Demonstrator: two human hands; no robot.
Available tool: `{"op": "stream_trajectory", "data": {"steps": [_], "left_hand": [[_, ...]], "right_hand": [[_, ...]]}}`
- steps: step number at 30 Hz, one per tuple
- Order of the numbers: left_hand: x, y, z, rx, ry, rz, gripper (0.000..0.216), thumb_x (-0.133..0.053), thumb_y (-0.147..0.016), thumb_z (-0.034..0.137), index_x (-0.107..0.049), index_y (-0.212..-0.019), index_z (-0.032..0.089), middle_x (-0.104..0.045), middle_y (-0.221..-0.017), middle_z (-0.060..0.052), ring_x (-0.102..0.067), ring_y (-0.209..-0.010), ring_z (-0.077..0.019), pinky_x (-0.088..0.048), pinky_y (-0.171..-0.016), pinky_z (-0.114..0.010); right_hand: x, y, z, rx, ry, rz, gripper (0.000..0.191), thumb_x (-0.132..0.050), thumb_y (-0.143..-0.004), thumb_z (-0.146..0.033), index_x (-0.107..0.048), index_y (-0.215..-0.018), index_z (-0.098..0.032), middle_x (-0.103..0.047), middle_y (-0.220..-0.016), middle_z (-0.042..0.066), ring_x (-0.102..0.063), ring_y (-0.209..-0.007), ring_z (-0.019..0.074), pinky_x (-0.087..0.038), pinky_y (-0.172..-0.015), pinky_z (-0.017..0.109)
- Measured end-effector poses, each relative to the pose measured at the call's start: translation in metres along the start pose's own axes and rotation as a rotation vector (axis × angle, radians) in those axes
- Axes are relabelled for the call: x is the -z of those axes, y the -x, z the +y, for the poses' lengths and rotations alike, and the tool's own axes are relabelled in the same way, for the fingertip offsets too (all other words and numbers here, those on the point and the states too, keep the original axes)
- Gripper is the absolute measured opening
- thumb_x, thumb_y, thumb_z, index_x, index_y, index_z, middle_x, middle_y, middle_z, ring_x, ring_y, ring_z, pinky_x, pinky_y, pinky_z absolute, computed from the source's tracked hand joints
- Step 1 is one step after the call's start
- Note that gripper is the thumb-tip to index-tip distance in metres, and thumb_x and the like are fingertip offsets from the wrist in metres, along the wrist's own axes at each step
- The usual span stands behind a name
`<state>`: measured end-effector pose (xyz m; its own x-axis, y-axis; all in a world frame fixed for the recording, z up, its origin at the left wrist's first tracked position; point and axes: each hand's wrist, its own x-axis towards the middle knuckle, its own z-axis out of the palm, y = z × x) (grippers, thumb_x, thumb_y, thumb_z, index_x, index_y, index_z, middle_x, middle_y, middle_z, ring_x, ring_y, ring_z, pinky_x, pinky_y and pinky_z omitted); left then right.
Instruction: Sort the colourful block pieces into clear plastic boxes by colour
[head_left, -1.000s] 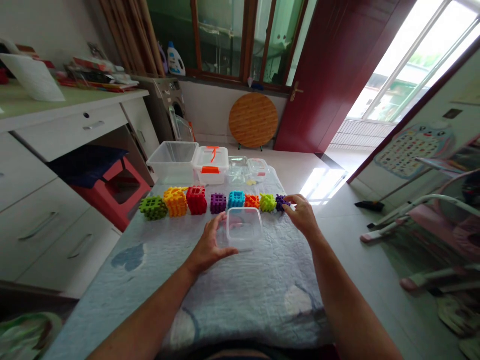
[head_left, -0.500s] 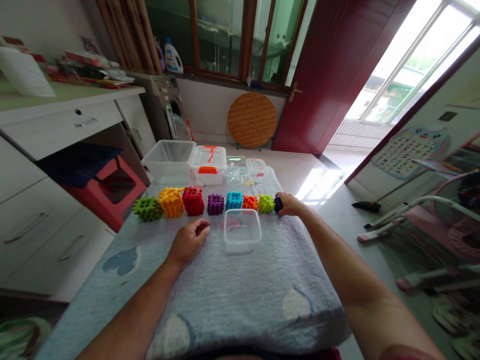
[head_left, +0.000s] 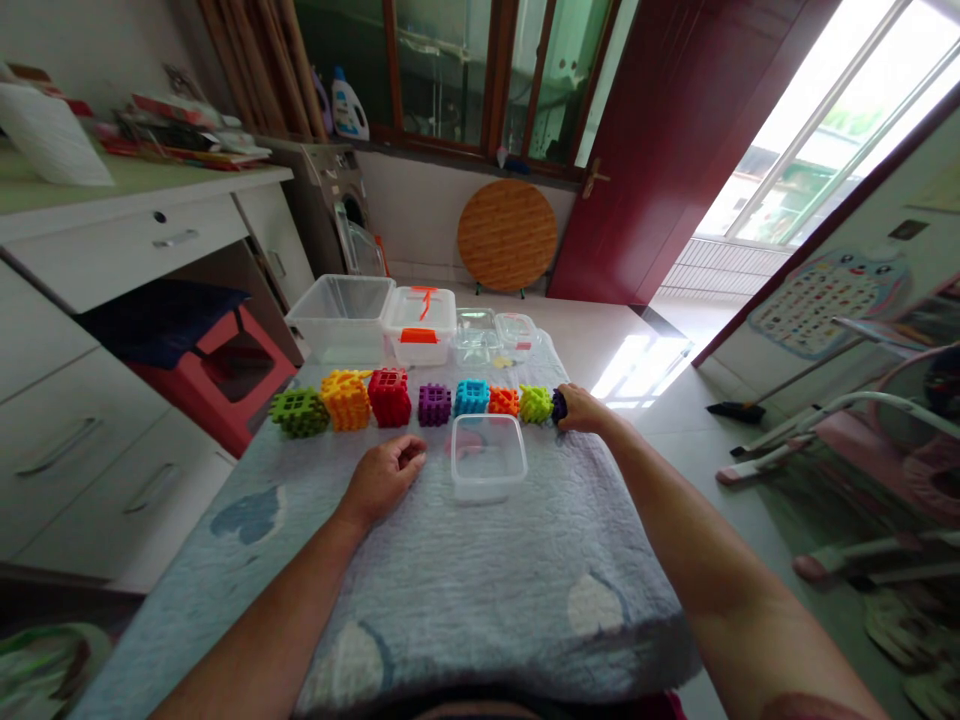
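A row of plastic lattice cubes crosses the table: olive green [head_left: 299, 412], yellow [head_left: 346, 400], red [head_left: 390, 397], purple [head_left: 434, 404], blue [head_left: 472, 397], orange [head_left: 504, 401] and lime [head_left: 535, 404]. At its right end, my right hand [head_left: 583, 409] has its fingers closed around a dark purple cube [head_left: 559, 405], partly hidden by them. My left hand [head_left: 386, 474] rests on the cloth in front of the red and purple cubes, fingers curled; whether anything is inside cannot be seen. To its right stands a clear square container [head_left: 488, 460], open at the top.
Behind the row are a large clear bin [head_left: 341, 320], a lidded box with orange clips [head_left: 420, 325] and two small clear containers, one of them a glassy tub [head_left: 475, 335]. A quilted cloth [head_left: 517, 580] covers the table. A red stool [head_left: 225, 370] stands at the left.
The whole view has shifted slightly. Both hands keep nearly the same places, the right one still at the dark purple cube, and the cubes stay in their row.
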<state>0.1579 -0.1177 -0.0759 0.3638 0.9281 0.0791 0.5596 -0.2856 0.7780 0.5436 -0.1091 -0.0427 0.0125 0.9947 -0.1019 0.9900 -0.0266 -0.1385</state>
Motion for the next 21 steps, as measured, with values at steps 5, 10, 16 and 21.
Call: {"op": "stream_trajectory", "data": {"steps": [5, 10, 16, 21], "left_hand": [[0.0, 0.0, 0.001, 0.002, -0.01, 0.0, 0.033, -0.054, -0.078, 0.044, -0.069, -0.092, 0.018, -0.072, -0.078, -0.003, -0.066, -0.071, -0.0203, -0.049, -0.068, -0.03], [0.0, 0.0, 0.004, 0.003, -0.025, -0.013, 0.033, -0.053, -0.077, 0.043, -0.069, -0.092, 0.018, -0.072, -0.079, -0.004, -0.066, -0.072, -0.0208, -0.049, -0.068, -0.03], [-0.001, 0.0, 0.002, 0.002, -0.032, 0.003, 0.032, -0.054, -0.077, 0.041, -0.07, -0.092, 0.017, -0.071, -0.079, -0.004, -0.064, -0.071, -0.0201, -0.048, -0.067, -0.03], [-0.002, 0.001, 0.001, -0.009, -0.016, 0.009, 0.03, -0.055, -0.076, 0.039, -0.07, -0.092, 0.017, -0.071, -0.078, -0.004, -0.063, -0.07, -0.0196, -0.048, -0.066, -0.03]], "right_hand": [[0.016, 0.017, 0.002, -0.027, -0.073, 0.08, 0.044, -0.069, -0.062, -0.02, -0.055, -0.103, -0.016, -0.063, -0.104, 0.01, -0.058, -0.092, 0.0219, -0.046, -0.08, 0.03], [0.07, 0.044, -0.039, 0.139, -0.371, 0.156, 0.04, -0.065, -0.067, -0.026, -0.053, -0.104, -0.018, -0.063, -0.09, 0.004, -0.056, -0.079, 0.0181, -0.046, -0.071, 0.031], [0.096, 0.068, -0.132, 0.433, -0.358, -0.016, 0.039, -0.066, -0.066, -0.025, -0.056, -0.103, -0.02, -0.065, -0.093, 0.003, -0.057, -0.079, 0.0176, -0.046, -0.07, 0.031], [0.073, 0.065, -0.159, 0.443, -0.252, -0.139, 0.043, -0.066, -0.064, -0.025, -0.058, -0.105, -0.018, -0.066, -0.099, 0.007, -0.059, -0.084, 0.0197, -0.047, -0.073, 0.032]]}}
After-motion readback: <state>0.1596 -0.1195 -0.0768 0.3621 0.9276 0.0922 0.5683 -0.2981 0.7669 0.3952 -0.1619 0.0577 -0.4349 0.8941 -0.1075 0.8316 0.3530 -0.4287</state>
